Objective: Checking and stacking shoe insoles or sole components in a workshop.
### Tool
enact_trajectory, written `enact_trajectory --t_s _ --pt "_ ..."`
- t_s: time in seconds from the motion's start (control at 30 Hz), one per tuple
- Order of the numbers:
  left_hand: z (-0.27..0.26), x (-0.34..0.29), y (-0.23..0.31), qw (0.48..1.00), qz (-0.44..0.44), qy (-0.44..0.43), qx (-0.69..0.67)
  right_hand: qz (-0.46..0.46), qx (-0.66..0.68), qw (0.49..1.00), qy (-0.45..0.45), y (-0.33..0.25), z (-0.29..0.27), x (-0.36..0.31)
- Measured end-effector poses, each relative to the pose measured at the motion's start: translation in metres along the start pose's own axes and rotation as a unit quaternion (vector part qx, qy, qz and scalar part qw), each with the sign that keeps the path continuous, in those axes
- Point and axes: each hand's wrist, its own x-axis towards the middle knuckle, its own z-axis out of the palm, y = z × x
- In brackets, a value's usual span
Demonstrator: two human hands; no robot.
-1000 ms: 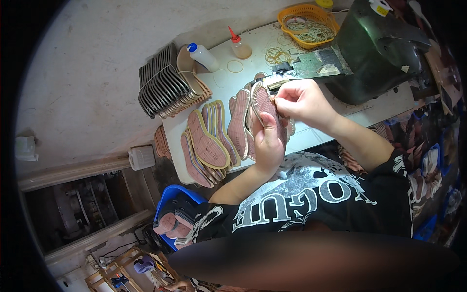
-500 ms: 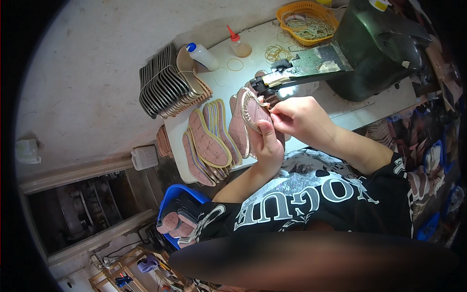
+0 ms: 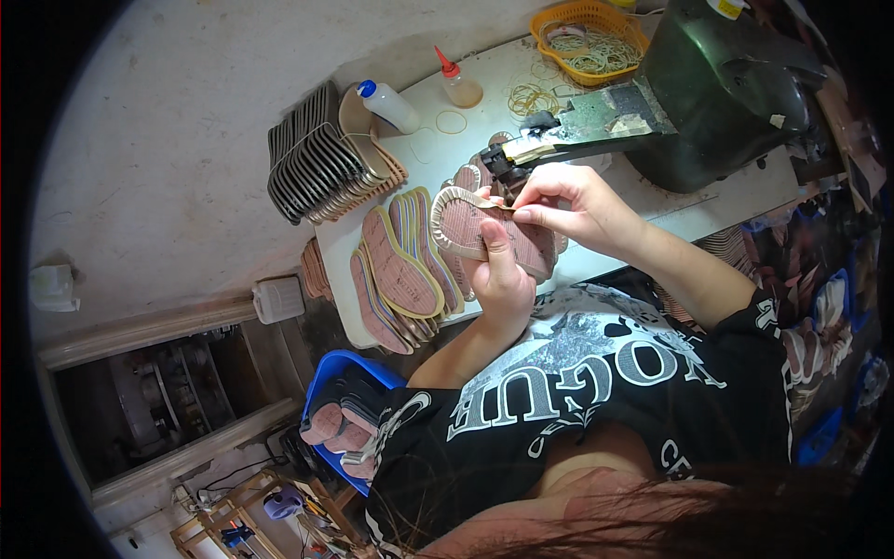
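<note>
My left hand [image 3: 501, 272] grips a reddish-brown shoe sole [image 3: 466, 224] with a pale rim, thumb lying across its face. My right hand [image 3: 579, 207] pinches the sole's upper edge with thumb and fingers. The sole is held just below the black head [image 3: 503, 166] of a dark green machine [image 3: 726, 84]. Several similar soles [image 3: 400, 270] lie fanned on the white table [image 3: 736, 200] to the left of my hands.
A row of dark soles [image 3: 312, 158] stands at the table's left end. A white bottle with a blue cap [image 3: 389, 104], a red-tipped glue bottle [image 3: 458, 84], loose rubber bands [image 3: 531, 98] and an orange basket [image 3: 589, 37] sit at the back. A blue bin [image 3: 326, 377] with soles is below.
Both hands have carried the sole from in front of me up and right toward the machine's black head. The right hand shifted its pinch along the sole's edge.
</note>
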Motion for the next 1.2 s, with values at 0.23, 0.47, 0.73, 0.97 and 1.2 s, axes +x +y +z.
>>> enact_trajectory --t_s 0.23,0.47,0.73,0.97,1.2 --pt "-0.003 0.005 -0.002 0.995 -0.016 0.039 0.09 -0.206 -0.381 0.898 0.08 -0.006 0.005 -0.005" --pt "-0.023 0.026 0.029 0.996 0.002 0.077 -0.05 0.03 0.018 0.971 0.237 0.005 -0.055 0.005" --pt "-0.008 0.019 0.016 0.994 -0.062 0.032 -0.08 -0.076 -0.142 0.98 0.117 -0.015 0.008 -0.01" --pt "-0.01 0.016 0.002 0.996 -0.067 0.056 -0.019 -0.187 -0.376 0.903 0.094 -0.011 0.005 -0.006" --pt "-0.005 0.014 0.004 0.994 -0.098 0.027 -0.035 -0.08 -0.233 0.968 0.046 -0.01 -0.003 -0.001"
